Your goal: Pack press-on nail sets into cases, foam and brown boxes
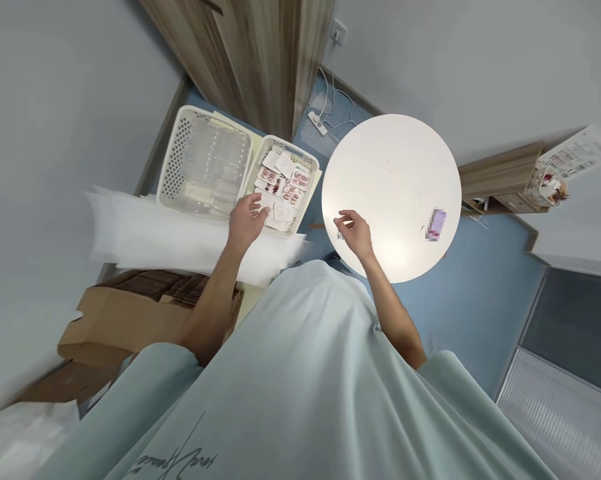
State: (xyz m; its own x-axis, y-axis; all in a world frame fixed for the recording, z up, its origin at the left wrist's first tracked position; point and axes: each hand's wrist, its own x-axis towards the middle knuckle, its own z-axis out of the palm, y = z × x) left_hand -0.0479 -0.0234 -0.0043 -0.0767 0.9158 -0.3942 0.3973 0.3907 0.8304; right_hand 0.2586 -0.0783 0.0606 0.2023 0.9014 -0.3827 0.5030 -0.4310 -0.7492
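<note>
My left hand (247, 223) hovers at the near left edge of a small white plastic basket (312, 162), its fingers loosely bent and apart with nothing visible in them. Inside that basket lie several white cards (283, 212) and clear-fronted packs with small reddish pieces (293, 193). Over the left edge of a round white table (390, 167), my right hand (356, 235) has its fingers half curled, thumb and forefinger apart, and appears to hold nothing. A small dark marking shows by its thumb, too small to make out.
A larger white basket (167, 175) holds clear plastic containers (215, 160). White foam sheeting (130, 230) and folded cardboard boxes (125, 317) lie on the left. A blurred purple item (435, 225) rests on the table. A power strip (317, 123) with cables lies on the floor.
</note>
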